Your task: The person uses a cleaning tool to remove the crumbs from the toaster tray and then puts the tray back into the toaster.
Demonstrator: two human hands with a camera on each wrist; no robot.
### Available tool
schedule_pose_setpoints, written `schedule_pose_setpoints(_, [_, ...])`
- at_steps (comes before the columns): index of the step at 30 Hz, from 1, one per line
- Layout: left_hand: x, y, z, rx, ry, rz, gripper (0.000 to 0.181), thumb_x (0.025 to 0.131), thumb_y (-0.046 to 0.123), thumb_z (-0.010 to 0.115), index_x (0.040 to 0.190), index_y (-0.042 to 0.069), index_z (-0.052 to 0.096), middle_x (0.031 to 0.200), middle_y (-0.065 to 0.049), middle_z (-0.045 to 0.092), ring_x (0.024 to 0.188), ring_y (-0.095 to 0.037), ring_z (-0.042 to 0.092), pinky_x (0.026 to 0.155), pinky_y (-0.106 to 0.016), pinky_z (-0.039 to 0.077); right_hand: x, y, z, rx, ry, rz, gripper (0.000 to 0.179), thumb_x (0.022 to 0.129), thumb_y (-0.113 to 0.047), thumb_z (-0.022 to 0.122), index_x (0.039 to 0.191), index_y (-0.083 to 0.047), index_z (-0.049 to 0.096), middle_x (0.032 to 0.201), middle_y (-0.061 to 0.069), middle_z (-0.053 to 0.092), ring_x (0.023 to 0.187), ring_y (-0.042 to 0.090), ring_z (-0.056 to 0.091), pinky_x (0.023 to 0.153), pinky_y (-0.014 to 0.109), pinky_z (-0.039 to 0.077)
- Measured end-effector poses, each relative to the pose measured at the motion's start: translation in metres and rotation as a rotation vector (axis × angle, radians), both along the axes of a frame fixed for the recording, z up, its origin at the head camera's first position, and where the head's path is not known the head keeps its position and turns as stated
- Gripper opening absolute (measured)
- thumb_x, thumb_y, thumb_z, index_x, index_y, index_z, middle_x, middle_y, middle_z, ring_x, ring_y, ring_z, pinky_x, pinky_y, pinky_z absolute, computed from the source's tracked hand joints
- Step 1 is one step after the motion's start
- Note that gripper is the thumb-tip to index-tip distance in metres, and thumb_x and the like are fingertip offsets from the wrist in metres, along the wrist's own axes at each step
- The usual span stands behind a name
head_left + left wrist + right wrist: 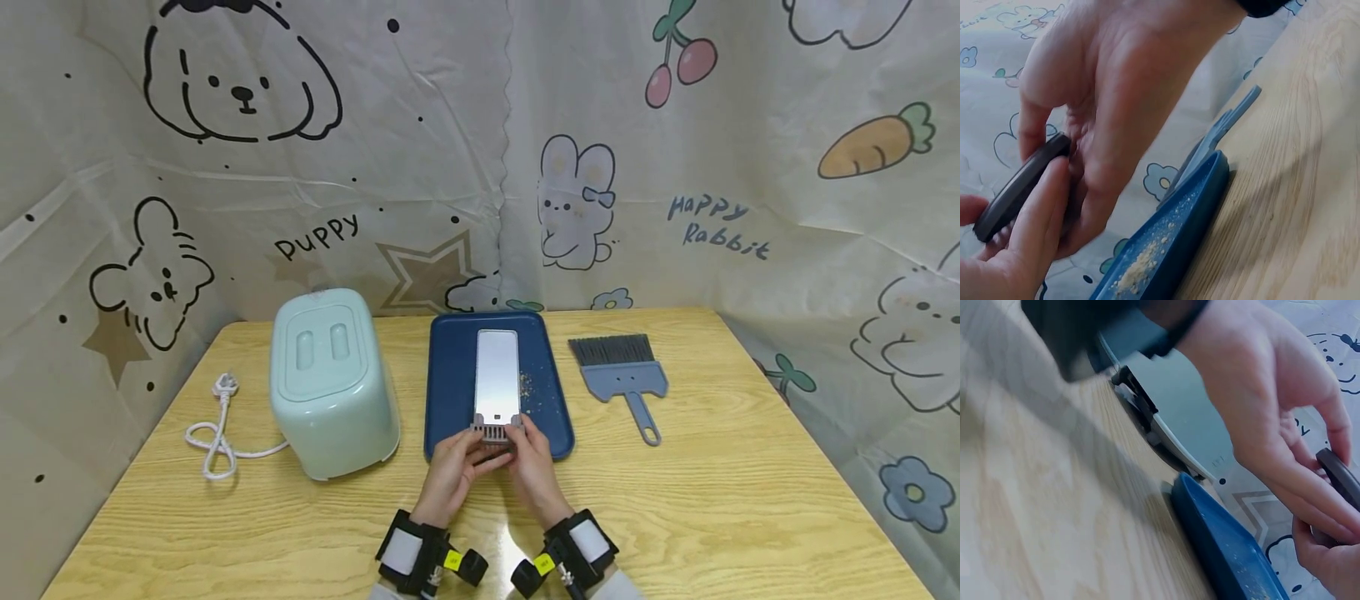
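Observation:
A long shiny metal crumb tray [497, 375] with a grey slotted handle is held over a dark blue tray [450, 375]. My left hand [450, 475] grips the handle's left side, and my right hand [537, 477] grips its right side. In the left wrist view the handle [1022, 184] shows as a dark curved edge between fingers of both hands. The right wrist view shows part of the same handle [1340, 477]. Pale crumbs [527, 385] lie on the blue tray, right of the metal piece; they also appear as a small heap [1141, 269] in the left wrist view.
A mint-green toaster [330, 375] with a lidded top stands left of the blue tray. Its white cord and plug [225, 385] lie farther left. To the right lies a grey-blue brush [622, 379] with dark bristles. A printed curtain [450, 167] hangs behind the wooden table [735, 467].

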State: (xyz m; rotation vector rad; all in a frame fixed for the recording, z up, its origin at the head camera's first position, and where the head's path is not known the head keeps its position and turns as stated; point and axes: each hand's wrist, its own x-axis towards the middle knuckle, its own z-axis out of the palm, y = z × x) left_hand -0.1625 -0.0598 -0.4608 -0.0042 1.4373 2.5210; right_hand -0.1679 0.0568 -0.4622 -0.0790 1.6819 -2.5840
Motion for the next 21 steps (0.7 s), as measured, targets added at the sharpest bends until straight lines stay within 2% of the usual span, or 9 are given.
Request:
schedule_pose_setpoints(4, [0.001,-0.002,0.001,-0.011,0.01,-0.081,0.038,0.095,0.006,0.037,0.126,-0.016,0.035,0.109,-0.02,0.057,0.095,-0.021,0.06,0.083,-0.035,0.05,-0.001,0.007,0.0,0.031,0.004,0.012,0.03,0.094,-0.003,0.029,0.119,0.014,0.036,0.095,0.006,0.045,0.081,0.008,0.048,0.066,0.018,0.044])
schedule_pose_setpoints(9, [0.0,0.001,0.001,-0.003,0.025,-0.133,0.041,0.094,0.007,0.041,0.128,-0.015,0.034,0.116,-0.025,0.053,0.098,-0.023,0.059,0.084,-0.035,0.049,-0.001,0.012,0.0,0.033,0.011,0.005,0.035,0.094,-0.003,0.03,0.124,0.013,0.034,0.102,0.008,0.048,0.089,0.007,0.052,0.075,0.02,0.048])
schedule_pose_setpoints(15, [0.002,0.007,0.001,0.027,0.037,-0.122,0.042,0.093,0.005,0.042,0.128,-0.016,0.031,0.119,-0.029,0.05,0.1,-0.024,0.058,0.087,-0.035,0.047,-0.003,0.01,0.0,0.05,-0.025,-0.098,0.033,0.093,-0.003,0.033,0.123,0.011,0.029,0.108,0.012,0.048,0.089,0.005,0.052,0.072,0.015,0.048])
schedule_pose_setpoints(21, [0.003,0.014,0.003,0.036,0.012,-0.076,0.041,0.093,0.003,0.041,0.128,-0.017,0.031,0.118,-0.028,0.05,0.097,-0.021,0.06,0.087,-0.031,0.048,-0.003,0.004,0.001,0.0,-0.066,-0.158,0.029,0.095,-0.006,0.036,0.117,0.013,0.035,0.103,0.01,0.046,0.088,0.007,0.051,0.074,0.015,0.048])
